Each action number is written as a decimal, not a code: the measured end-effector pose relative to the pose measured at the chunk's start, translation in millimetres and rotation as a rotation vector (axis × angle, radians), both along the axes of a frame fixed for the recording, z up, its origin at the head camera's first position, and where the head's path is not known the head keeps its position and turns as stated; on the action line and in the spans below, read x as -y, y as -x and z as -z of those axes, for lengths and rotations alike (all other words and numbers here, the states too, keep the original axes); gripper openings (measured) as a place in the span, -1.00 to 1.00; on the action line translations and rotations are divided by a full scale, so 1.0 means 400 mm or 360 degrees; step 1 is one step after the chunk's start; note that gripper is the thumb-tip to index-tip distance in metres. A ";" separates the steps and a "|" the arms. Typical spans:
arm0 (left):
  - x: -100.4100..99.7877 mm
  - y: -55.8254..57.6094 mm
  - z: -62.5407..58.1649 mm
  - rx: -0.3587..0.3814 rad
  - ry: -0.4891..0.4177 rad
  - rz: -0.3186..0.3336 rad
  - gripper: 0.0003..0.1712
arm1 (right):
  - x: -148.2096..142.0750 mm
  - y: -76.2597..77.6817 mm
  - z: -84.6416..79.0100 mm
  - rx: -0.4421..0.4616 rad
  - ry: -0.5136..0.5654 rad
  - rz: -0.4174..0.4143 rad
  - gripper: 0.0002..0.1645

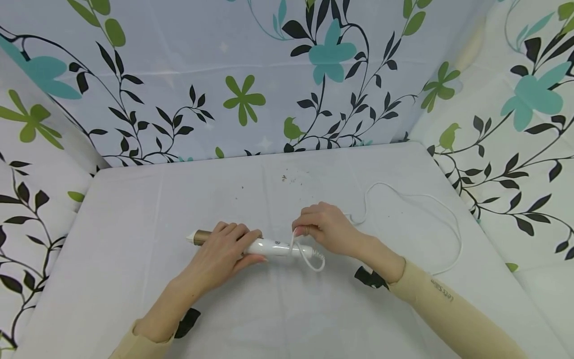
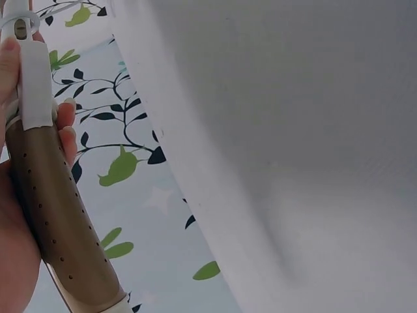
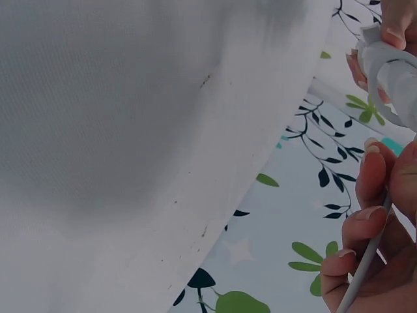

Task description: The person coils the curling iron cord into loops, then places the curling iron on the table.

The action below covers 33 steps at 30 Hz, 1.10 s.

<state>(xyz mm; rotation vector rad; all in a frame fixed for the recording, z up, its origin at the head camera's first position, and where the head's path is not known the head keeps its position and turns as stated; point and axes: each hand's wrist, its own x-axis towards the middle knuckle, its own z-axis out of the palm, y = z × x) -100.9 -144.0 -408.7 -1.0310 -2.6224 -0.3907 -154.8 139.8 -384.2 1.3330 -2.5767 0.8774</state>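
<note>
A white hair styling iron [image 1: 273, 248] with a bronze barrel [image 2: 62, 215] lies crosswise over the table, its pale tip to the left. My left hand [image 1: 226, 249] grips it around the middle, where the barrel meets the white handle. At the handle's cord end, my right hand [image 1: 329, 229] pinches the white cord [image 3: 365, 267] between thumb and fingers. A loop of that cord circles the handle, and another bend hangs by the coiled strain relief [image 1: 317, 255]. In the left wrist view, rows of small holes show along the barrel.
The cord's slack [image 1: 421, 195] curves across the right side of the white-covered table [image 1: 287, 309]. Dark crumbs [image 1: 284, 178] are scattered toward the far edge. Patterned leaf-and-flower curtains [image 1: 179, 60] stand behind and at both sides. Black straps [image 1: 369, 277] show at both wrists.
</note>
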 end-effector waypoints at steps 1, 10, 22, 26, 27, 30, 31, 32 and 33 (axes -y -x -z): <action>0.000 -0.001 -0.002 -0.0006 -0.0007 -0.0001 -0.41 | 0.000 0.002 0.000 0.0035 0.0010 -0.0003 -0.88; -0.008 0.002 -0.024 -0.0040 -0.0103 0.0007 -0.43 | 0.006 0.004 0.015 0.0342 0.0075 0.0034 -0.87; -0.016 0.006 -0.040 -0.0108 -0.0154 -0.0103 -0.39 | 0.029 -0.012 0.072 0.0507 0.0270 -0.0037 -0.83; -0.019 0.009 -0.036 -0.0146 -0.0176 -0.0171 -0.32 | 0.044 -0.021 0.094 0.0596 0.0344 0.0036 -0.72; -0.020 0.010 -0.035 -0.0159 -0.0179 -0.0186 -0.30 | 0.047 -0.024 0.097 0.0639 0.0332 0.0088 -0.67; -0.023 0.012 -0.030 -0.0180 -0.0195 -0.0218 -0.26 | 0.054 -0.036 0.102 0.0713 0.0296 0.0197 -0.67; -0.023 0.012 -0.027 -0.0184 -0.0204 -0.0225 -0.26 | 0.056 -0.041 0.101 0.0697 0.0268 0.0214 -0.71; -0.024 0.013 -0.027 -0.0184 -0.0212 -0.0234 -0.27 | 0.057 -0.043 0.102 0.0665 0.0244 0.0214 -0.75; -0.024 0.013 -0.026 -0.0183 -0.0220 -0.0243 -0.28 | 0.058 -0.046 0.102 0.0609 0.0222 0.0201 -0.79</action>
